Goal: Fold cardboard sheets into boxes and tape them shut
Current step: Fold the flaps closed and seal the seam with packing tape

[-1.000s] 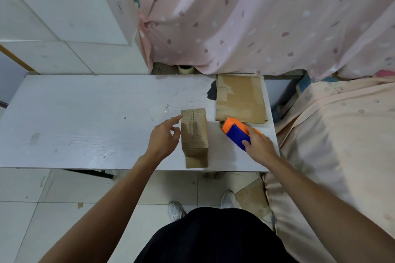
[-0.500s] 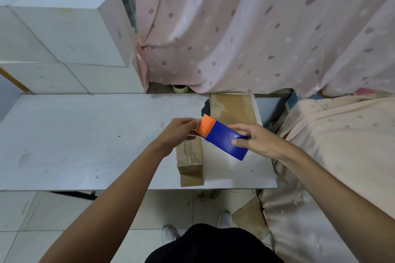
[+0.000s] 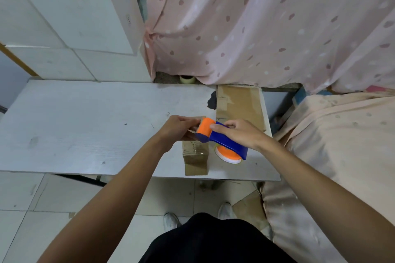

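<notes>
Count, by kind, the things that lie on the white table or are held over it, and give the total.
Folded cardboard box: 1
Stack of flat cardboard sheets: 1
Tape dispenser, held in the right hand, its tape end pinched by the left hand: 1
Total: 3

the handheld plastic tape dispenser (image 3: 222,142) is blue and orange, small cardboard box (image 3: 195,153) plain brown, fabric curtain (image 3: 267,23) pink with darker spots
</notes>
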